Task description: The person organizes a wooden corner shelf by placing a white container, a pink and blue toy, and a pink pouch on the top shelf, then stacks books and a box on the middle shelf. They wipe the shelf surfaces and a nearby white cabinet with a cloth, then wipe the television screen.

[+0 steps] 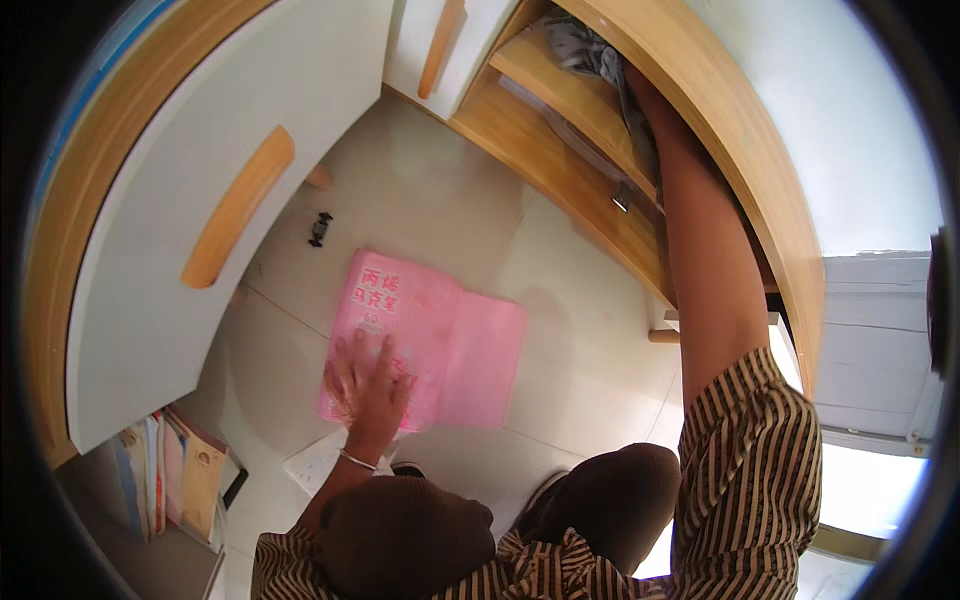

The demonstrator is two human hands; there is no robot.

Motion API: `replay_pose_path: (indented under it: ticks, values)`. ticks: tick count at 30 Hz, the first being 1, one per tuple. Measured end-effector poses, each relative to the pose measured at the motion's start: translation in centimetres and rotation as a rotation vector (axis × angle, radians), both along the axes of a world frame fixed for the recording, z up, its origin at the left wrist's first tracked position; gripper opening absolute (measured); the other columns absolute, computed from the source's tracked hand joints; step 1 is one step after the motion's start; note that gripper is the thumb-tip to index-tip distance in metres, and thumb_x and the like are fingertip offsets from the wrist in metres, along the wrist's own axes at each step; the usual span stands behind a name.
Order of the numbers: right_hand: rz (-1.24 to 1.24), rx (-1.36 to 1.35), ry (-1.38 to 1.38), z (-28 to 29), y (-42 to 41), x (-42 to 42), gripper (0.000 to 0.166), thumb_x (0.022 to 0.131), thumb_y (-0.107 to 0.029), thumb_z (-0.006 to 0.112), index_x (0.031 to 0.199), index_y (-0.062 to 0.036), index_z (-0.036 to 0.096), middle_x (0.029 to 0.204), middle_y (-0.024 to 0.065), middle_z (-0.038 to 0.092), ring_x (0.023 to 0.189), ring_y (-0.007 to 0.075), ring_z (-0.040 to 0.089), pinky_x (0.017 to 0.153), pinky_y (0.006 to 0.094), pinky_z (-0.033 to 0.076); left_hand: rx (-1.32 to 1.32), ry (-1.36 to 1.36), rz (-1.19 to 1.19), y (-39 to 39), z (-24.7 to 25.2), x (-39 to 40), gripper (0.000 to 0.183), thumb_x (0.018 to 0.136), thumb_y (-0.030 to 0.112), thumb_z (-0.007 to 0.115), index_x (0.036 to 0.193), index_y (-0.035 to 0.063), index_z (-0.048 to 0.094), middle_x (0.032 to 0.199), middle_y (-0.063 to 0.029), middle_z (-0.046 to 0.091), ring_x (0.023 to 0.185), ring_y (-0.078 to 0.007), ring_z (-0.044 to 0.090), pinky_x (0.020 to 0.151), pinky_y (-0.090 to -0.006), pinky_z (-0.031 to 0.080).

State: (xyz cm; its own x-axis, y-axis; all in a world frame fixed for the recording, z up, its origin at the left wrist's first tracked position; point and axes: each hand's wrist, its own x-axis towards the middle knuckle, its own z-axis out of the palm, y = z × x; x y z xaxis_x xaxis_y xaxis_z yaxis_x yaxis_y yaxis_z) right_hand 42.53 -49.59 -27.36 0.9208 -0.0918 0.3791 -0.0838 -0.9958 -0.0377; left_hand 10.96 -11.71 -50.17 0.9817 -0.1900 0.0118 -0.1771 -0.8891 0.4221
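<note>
My left hand (370, 379) lies with spread fingers on a flat pink marker-pen case (486, 360) on the tiled floor. The case bears white and red writing and has a plainer pink part on its right. My right arm reaches into an open wooden cabinet at the upper right. The hand itself is hidden at the upper shelf (574, 97), close to a crumpled grey patterned cloth (581, 49), which hangs partly over the shelf edge. Whether the hand holds the cloth cannot be seen.
A small dark toy-like object (320, 229) lies on the floor. At the left is a white cabinet door with a wooden handle (238, 210), with books (176, 472) below it. A small shiny object (621, 197) sits on the lower shelf. White paper (315, 461) lies beside my left wrist.
</note>
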Motion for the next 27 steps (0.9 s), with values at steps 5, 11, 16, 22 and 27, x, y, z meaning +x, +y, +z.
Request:
replay_pose_path:
  ticks: [5,11,16,22,27]
  values:
    - [0.022,0.058,0.001,0.6,2.0,0.7,0.045,0.098,-0.036,0.051,0.132,-0.0093,0.061,0.12,0.0245,0.065,0.111,0.0426,0.061,0.096,0.048,0.047,0.043,-0.065,-0.054,-0.1,-1.9,-0.2,0.068,0.092,0.046,0.065,0.153,0.024,0.045,0.162,-0.0185,0.029,0.151,-0.0445,0.018,0.116,-0.067,0.015]
    - [0.229,0.136,-0.007,1.4,7.7,-4.1,0.051,0.098,-0.042,0.052,0.139,-0.0116,0.057,0.123,0.0248,0.064,0.115,0.0426,0.059,0.099,0.0471,0.046,0.132,-0.042,-0.021,-0.2,-1.8,-0.3,0.071,0.089,0.045,0.067,0.153,0.0244,0.045,0.163,-0.0176,0.029,0.152,-0.044,0.018,0.115,-0.0683,0.017]
    - [0.098,0.097,-0.014,1.9,6.0,-11.1,0.055,0.098,-0.051,0.052,0.144,-0.0212,0.056,0.121,0.0223,0.067,0.114,0.0387,0.063,0.098,0.044,0.048,0.07,-0.033,-0.011,0.2,-0.8,0.0,0.069,0.089,0.039,0.068,0.152,0.0236,0.047,0.163,-0.0172,0.029,0.151,-0.0435,0.02,0.117,-0.0661,0.016]
    - [-0.108,-0.059,-0.095,2.3,0.5,-20.6,0.043,0.097,-0.029,0.06,0.138,-0.0173,0.06,0.13,0.0221,0.059,0.119,0.0429,0.056,0.095,0.0506,0.05,-0.135,-0.091,-0.022,-0.5,1.6,1.0,0.063,0.087,0.026,0.069,0.147,0.0182,0.052,0.157,-0.0178,0.036,0.145,-0.0442,0.029,0.113,-0.0657,0.021]
    - [-0.118,-0.043,-0.085,2.7,0.5,-22.4,0.043,0.099,-0.02,0.058,0.14,-0.0107,0.057,0.132,0.0223,0.056,0.118,0.0425,0.056,0.097,0.0471,0.048,-0.425,-0.161,-0.167,-3.5,5.7,3.8,0.055,0.088,0.018,0.068,0.141,0.0095,0.056,0.144,-0.0179,0.046,0.136,-0.0427,0.04,0.11,-0.0589,0.031]
